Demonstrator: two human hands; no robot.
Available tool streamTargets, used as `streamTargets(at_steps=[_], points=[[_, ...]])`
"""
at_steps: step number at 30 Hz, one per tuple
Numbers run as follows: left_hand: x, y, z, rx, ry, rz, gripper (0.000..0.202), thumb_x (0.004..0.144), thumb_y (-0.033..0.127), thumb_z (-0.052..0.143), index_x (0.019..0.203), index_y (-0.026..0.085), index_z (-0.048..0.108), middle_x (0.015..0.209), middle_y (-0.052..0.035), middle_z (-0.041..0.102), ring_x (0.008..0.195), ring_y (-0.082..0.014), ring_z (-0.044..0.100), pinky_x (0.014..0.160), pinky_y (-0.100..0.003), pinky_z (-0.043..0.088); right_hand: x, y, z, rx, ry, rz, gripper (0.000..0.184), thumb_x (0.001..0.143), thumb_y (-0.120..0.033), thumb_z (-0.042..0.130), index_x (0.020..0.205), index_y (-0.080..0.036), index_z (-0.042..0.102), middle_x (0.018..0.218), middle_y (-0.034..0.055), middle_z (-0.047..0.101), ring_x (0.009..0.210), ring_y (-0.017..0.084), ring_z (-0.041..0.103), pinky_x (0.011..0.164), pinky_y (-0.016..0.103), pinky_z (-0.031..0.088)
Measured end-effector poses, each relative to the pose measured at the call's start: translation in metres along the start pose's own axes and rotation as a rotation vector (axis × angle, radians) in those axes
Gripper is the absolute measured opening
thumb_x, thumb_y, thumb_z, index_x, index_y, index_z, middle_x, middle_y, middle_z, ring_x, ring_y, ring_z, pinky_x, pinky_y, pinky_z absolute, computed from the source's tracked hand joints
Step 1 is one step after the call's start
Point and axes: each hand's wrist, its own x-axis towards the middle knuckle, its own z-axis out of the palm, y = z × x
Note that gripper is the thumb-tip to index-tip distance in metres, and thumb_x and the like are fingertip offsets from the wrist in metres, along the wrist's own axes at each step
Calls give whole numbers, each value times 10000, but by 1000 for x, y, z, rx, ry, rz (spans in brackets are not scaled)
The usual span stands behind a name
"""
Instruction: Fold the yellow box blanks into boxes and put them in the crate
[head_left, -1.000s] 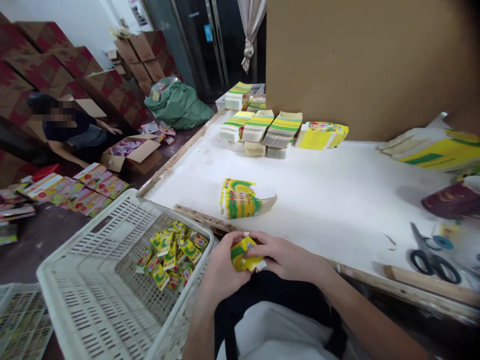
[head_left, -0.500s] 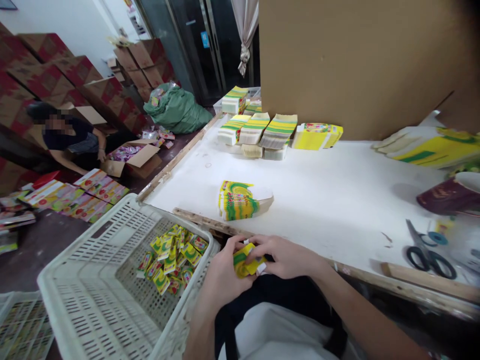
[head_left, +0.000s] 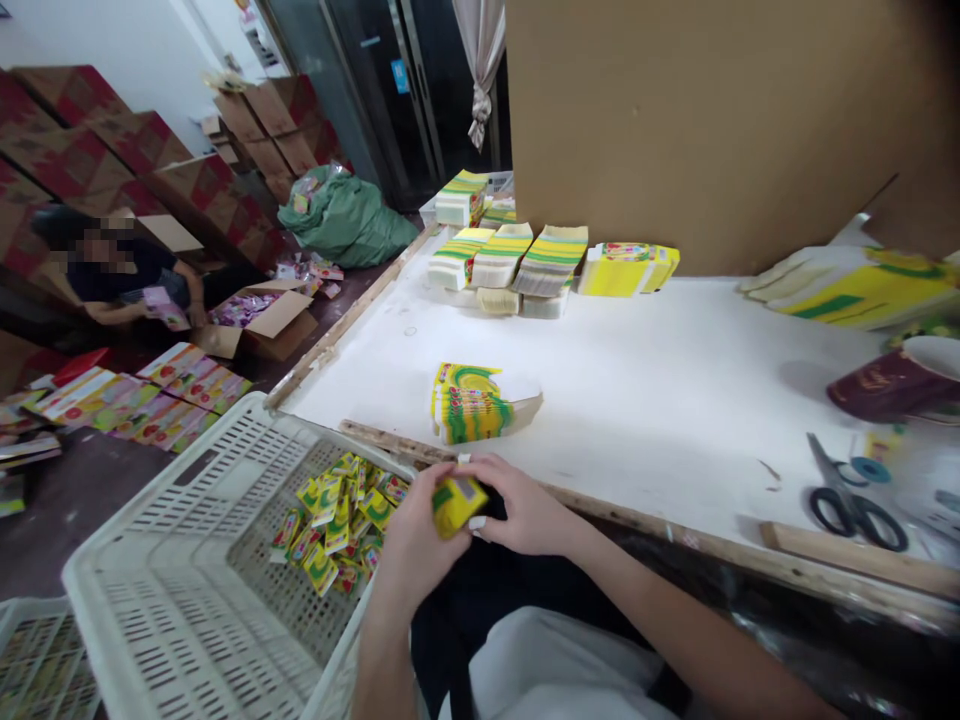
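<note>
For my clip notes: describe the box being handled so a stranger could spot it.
At the near edge of the white table, beside the white crate, the left hand and right hand hold a small yellow box. Unlike the flat stack behind, it is folded up.

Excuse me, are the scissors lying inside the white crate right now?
No, the scissors lie on the white table, well apart from the crate.
</note>
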Motion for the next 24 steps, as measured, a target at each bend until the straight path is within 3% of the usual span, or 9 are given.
streamTargets(at_steps=[2, 5, 8, 10, 13, 18, 20, 24], points=[[-1, -23, -20, 142, 148, -94, 487, 702, 313, 576, 1148, 171, 443, 1081, -107, 572, 1007, -250, 552, 882, -400, 430, 16, -4, -12, -143, 70, -3, 579, 681, -170, 652, 1233, -180, 477, 1224, 95, 510, 1148, 202, 463, 995, 334, 354], [-8, -57, -51, 492, 338, -317, 708, 650, 511, 600, 1193, 87, 440, 1117, -191, 552, 1089, -374, 485, 912, -529, 371, 45, 3, -35, -384, 277, 119, 400, 760, -155, 560, 1157, -185, 528, 1164, 74, 557, 1100, 191, 486, 972, 318, 362], [-15, -75, -61, 477, 434, -418, 807, 645, 609, 554, 1217, 54, 431, 1176, -226, 531, 1136, -389, 458, 928, -534, 360, 70, 21, -47, -462, 339, 211, 389, 738, -50, 496, 1118, -109, 556, 1076, 150, 579, 1054, 266, 496, 931, 412, 359], [-17, -76, -53, 281, 361, -390, 755, 648, 620, 547, 1181, 92, 473, 1167, -192, 555, 1112, -345, 499, 925, -489, 389, 79, 33, -46, -503, 324, 250, 309, 731, -34, 486, 1006, -102, 612, 976, 160, 602, 984, 281, 529, 884, 422, 378], [-13, -68, -25, -14, 186, -311, 632, 660, 573, 579, 1123, 148, 520, 1136, -142, 590, 1089, -297, 531, 941, -460, 388, 82, 38, -42, -561, 313, 274, 287, 739, -29, 464, 962, -131, 614, 951, 139, 602, 948, 257, 538, 869, 394, 385], [6, -43, 22, -528, 59, -232, 602, 618, 435, 700, 1140, 204, 506, 1153, -111, 590, 1117, -275, 514, 947, -440, 392, 71, 15, -41, -590, 344, 245, 378, 723, -33, 466, 1076, -161, 501, 1035, 92, 568, 970, 213, 510, 870, 354, 397], [13, -28, 32, -797, 113, -216, 639, 620, 385, 718, 1194, 255, 471, 1191, -78, 570, 1138, -257, 499, 941, -416, 404, 61, 2, -35, -548, 318, 185, 388, 717, -58, 501, 1083, -179, 459, 1016, 46, 570, 918, 163, 533, 816, 274, 432], [24, 8, 33, -1286, 412, -123, 534, 644, 456, 656, 1128, 261, 540, 1153, -17, 578, 1102, -221, 505, 902, -335, 438, 36, -13, -9, -418, 151, 51, 355, 666, -127, 644, 973, -220, 491, 830, -52, 576, 701, 90, 551, 630, 156, 443]])
